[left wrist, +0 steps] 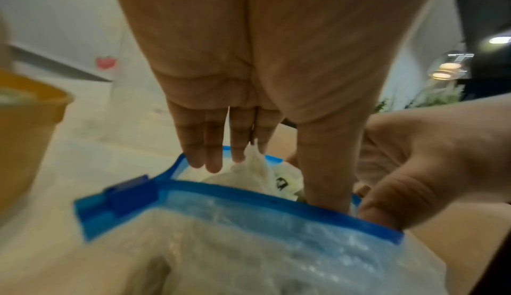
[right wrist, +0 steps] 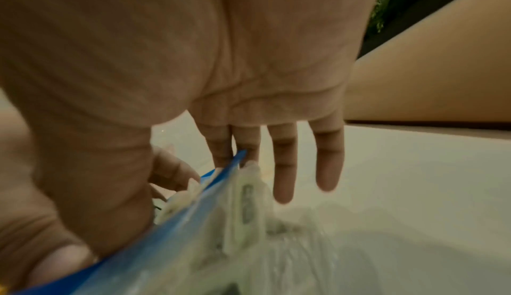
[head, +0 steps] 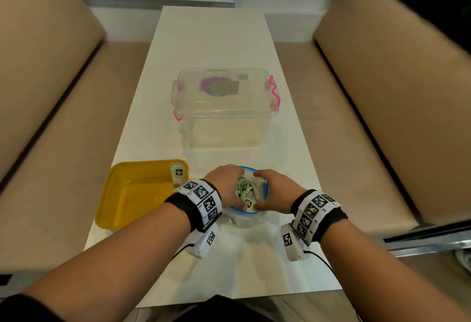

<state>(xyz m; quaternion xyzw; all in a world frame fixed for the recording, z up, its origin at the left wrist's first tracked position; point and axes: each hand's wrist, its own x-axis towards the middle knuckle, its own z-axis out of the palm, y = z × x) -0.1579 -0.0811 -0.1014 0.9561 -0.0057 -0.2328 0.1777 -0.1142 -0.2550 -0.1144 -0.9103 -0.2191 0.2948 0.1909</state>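
**Both hands spread a zip bag's mouth**

On the white table (head: 211, 41), a clear storage box (head: 224, 117) with pink latches stands beyond the hands. A yellow tray (head: 132, 194) sits just left of the left hand (head: 224, 181). Between both hands stands the blue-rimmed zip bag (left wrist: 249, 245), stuffed with sachets (head: 246, 193). The left hand is wide, fingers straight on the far rim, thumb inside. The right hand (head: 276, 191) is straight-fingered too, thumb on the near rim.
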